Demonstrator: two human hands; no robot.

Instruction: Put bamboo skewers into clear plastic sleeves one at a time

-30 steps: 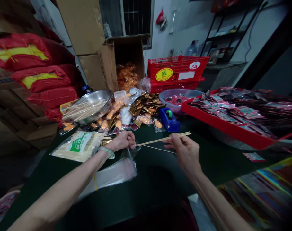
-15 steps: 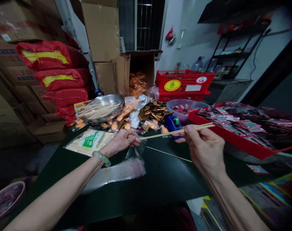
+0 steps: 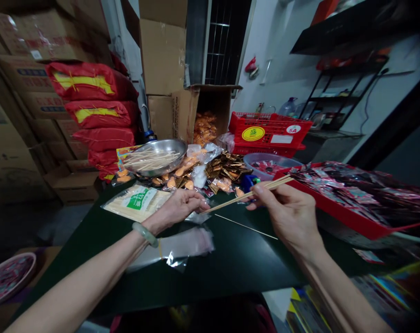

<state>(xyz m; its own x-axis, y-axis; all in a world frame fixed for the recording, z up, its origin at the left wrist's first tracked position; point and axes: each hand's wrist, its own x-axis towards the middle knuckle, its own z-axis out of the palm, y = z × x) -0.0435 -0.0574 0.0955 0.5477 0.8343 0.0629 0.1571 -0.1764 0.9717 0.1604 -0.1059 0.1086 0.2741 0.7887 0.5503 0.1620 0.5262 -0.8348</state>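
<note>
My right hand pinches a few thin bamboo sticks between thumb and fingers. The sticks slant down to the left, their lower tips at the fingers of my left hand. That hand, above a jade-coloured bangle, is closed on a clear plastic bag, mostly hidden by the fingers. Whether the tips are inside the bag I cannot tell. One loose stick lies on the dark green table between the hands. Below my left wrist is a banded stack of clear bags.
Beyond my left hand lie a pack of sticks and a metal bowl of sticks. Orange and brown packets are heaped mid-table, beside a blue tape dispenser. A red-rimmed box of sachets stands right, red baskets behind.
The sticks now slope more steeply, their left tips lower against my left hand. My right hand has shifted slightly left. The whole view has moved a little.
</note>
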